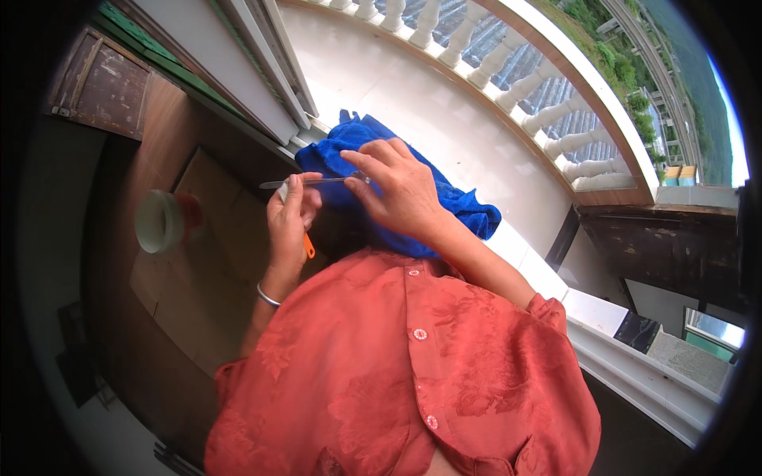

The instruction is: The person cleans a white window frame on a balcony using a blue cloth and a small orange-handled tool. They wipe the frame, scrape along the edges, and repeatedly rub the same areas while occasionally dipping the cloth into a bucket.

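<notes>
My left hand (290,208) is closed around a brush-like tool whose orange handle (309,246) sticks out below the palm. Its thumb and fingers also pinch a thin metal blade or strip (309,181) that lies roughly level across both hands. Over at the strip's right end, my right hand (396,184) has its thumb and a fingertip at a small shiny piece; the other fingers are raised. Beneath and behind the hands a blue cloth (443,184) lies bunched across the window sill. What the left palm covers is hidden.
To the left stands a whitish and red tub (158,221). A sliding window frame (262,65) rises at the upper left. Beyond the sill is a tiled balcony floor (381,77) with a white balustrade (512,89). Dark wooden panels (661,238) stand at the right.
</notes>
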Tool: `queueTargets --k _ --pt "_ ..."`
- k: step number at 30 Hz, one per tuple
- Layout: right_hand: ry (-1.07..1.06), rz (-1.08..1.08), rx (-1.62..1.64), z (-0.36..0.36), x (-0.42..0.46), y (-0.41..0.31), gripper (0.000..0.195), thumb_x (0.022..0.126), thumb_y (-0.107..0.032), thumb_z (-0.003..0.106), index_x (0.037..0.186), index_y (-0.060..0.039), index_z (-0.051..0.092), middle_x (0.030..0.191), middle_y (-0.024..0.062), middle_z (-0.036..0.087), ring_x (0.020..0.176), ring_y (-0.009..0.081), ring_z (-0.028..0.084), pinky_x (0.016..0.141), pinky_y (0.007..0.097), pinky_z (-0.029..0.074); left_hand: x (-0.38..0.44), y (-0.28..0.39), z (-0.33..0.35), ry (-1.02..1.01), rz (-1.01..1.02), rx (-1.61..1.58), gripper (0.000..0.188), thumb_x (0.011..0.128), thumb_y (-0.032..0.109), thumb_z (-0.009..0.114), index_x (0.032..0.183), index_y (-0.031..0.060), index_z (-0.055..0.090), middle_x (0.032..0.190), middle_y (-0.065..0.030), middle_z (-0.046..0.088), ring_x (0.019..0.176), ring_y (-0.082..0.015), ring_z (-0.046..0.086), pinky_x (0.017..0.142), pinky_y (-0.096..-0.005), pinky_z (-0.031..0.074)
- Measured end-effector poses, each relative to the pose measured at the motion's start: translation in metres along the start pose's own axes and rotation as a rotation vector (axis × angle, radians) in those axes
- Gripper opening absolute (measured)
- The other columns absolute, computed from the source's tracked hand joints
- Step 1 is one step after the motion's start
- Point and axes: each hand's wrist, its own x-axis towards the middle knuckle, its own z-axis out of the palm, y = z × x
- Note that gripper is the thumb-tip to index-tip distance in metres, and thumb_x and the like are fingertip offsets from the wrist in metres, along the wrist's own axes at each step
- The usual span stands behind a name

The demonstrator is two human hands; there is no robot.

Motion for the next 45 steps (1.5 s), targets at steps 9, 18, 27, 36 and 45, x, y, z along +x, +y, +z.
queueTargets --k 9,18,27,36,45 --pt "-0.164 -0.073 -0.354 0.074 0.017 0.032 0.046 0.091 -0.046 0.060 0.099 -0.0016 0.071 0.122 0.0046 0.052 0.114 0.0227 0.045 0.090 0.0382 0.037 0.014 -0.020 -0.009 0.075 0.097 0.113 0.037 0.109 0.036 0.043 0.087 0.0097 0.056 0.074 0.0005 0.056 0.054 -0.0028 0.038 0.046 -0.0187 0.025" --pt "-0.150 0.106 -0.295 0.036 -0.040 0.026 0.031 0.094 -0.030 0.059 0.108 -0.0069 0.074 0.140 0.0009 0.052 0.133 0.0239 0.042 0.113 0.0490 0.028 -0.005 -0.026 0.017 -0.022 0.270 0.811 0.031 0.105 0.032 0.051 0.116 0.0123 0.073 0.073 -0.0100 0.069 0.061 -0.0224 0.063 0.057 -0.0326 0.047" --pt "-0.105 0.478 -0.538 -0.080 -0.189 0.008 0.019 0.091 -0.023 0.062 0.096 -0.0187 0.080 0.146 -0.0074 0.051 0.136 0.0267 0.042 0.109 0.0445 0.033 -0.055 -0.065 0.107 -0.898 0.368 1.040 0.030 0.099 0.037 0.058 0.124 0.0267 0.071 0.082 -0.0120 0.073 0.068 -0.0308 0.069 0.062 -0.0396 0.054" --pt "-0.247 0.541 -0.708 -0.118 -0.246 -0.007 0.024 0.096 -0.020 0.058 0.111 -0.0117 0.075 0.150 -0.0004 0.045 0.128 0.0325 0.042 0.101 0.0431 0.035 -0.065 -0.074 0.130 -1.166 0.216 0.951 0.035 0.100 0.037 0.054 0.133 0.0332 0.065 0.071 -0.0106 0.068 0.068 -0.0291 0.068 0.065 -0.0409 0.053" --pt "-0.262 0.354 -0.548 -0.020 -0.115 0.000 0.032 0.094 -0.027 0.059 0.121 -0.0105 0.067 0.145 0.0021 0.045 0.115 0.0321 0.045 0.089 0.0417 0.041 -0.035 -0.042 0.043 -0.500 0.322 0.840 0.037 0.100 0.036 0.055 0.131 0.0186 0.065 0.072 -0.0199 0.066 0.068 -0.0404 0.066 0.062 -0.0476 0.052"
